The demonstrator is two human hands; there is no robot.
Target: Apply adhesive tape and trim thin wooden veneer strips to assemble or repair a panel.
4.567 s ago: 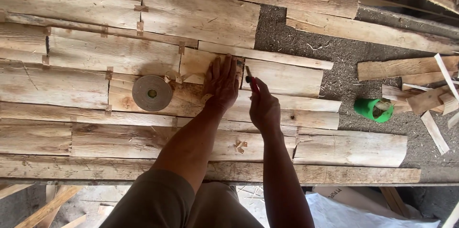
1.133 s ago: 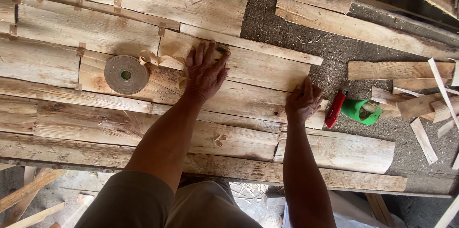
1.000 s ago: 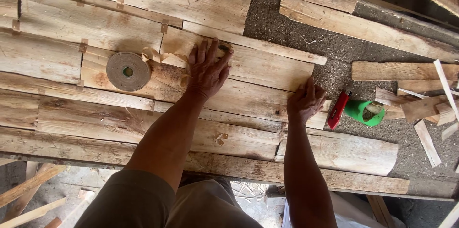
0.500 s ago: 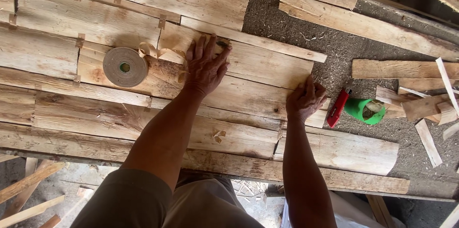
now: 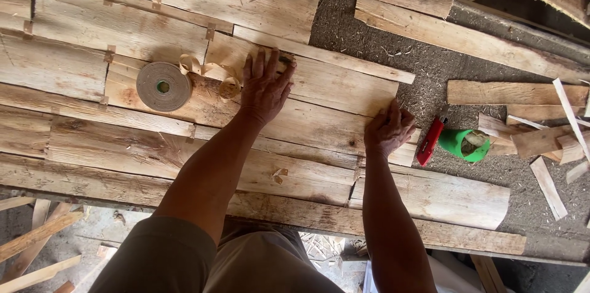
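1. Veneer sheets (image 5: 319,93), thin, rough-grained and pale, lie overlapped in strips across the table (image 5: 381,28), whose bare part is gritty with sawdust.
2. Left hand (image 5: 265,87) presses flat on one sheet, fingers spread wide, holding nothing.
3. Right hand (image 5: 388,130) rests at that sheet's right edge, fingers curled loosely on the wood, gripping nothing.
4. Brown paper tape roll (image 5: 163,86), round and flat, lies left of the left hand, its loose end curling.
5. Red utility knife (image 5: 430,141) and green tape roll (image 5: 462,143) lie just right of the right hand, beside splintered offcuts (image 5: 541,139).
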